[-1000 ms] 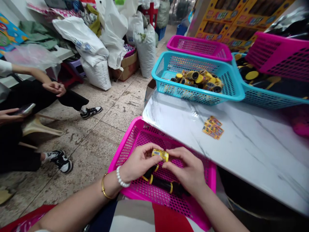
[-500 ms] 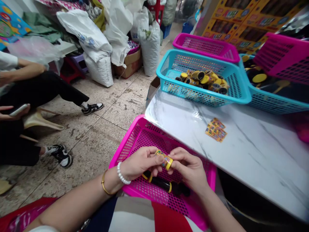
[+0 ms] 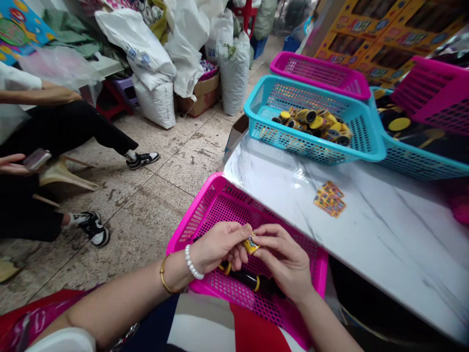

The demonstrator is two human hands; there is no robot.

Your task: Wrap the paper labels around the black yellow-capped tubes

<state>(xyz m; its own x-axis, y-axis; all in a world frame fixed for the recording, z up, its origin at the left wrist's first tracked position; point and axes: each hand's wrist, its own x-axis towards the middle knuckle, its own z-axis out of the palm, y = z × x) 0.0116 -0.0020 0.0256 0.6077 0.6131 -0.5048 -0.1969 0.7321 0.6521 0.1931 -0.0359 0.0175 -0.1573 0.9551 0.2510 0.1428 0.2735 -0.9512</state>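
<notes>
Between both hands, above a pink basket [image 3: 321,274], is a small yellow cylinder [image 3: 251,245] with a colourful printed wrap. My left hand [image 3: 220,244], with a pearl bracelet at the wrist, pinches its left end between thumb and fingers. On its right side, the thumb and fingertips of my right hand [image 3: 287,256] close round it. Fingers hide much of the cylinder. Below them in the basket lies a black tube [image 3: 247,279] with yellow rings, partly covered by my hands. Several printed stickers [image 3: 330,199] lie in a small pile on the marble-patterned table [image 3: 278,181].
A blue basket [image 3: 311,149] of yellow-and-black pieces stands on the table, beside another blue basket [image 3: 421,155] and a tilted pink one [image 3: 436,95]. Printed yellow boxes [image 3: 381,61] are stacked behind. At left a seated person holds a phone [image 3: 36,160]; white sacks [image 3: 156,100] stand beyond.
The yellow cylinder has turned in my fingers, and less of it shows now. My left thumb has shifted up over its end. The view has moved slightly.
</notes>
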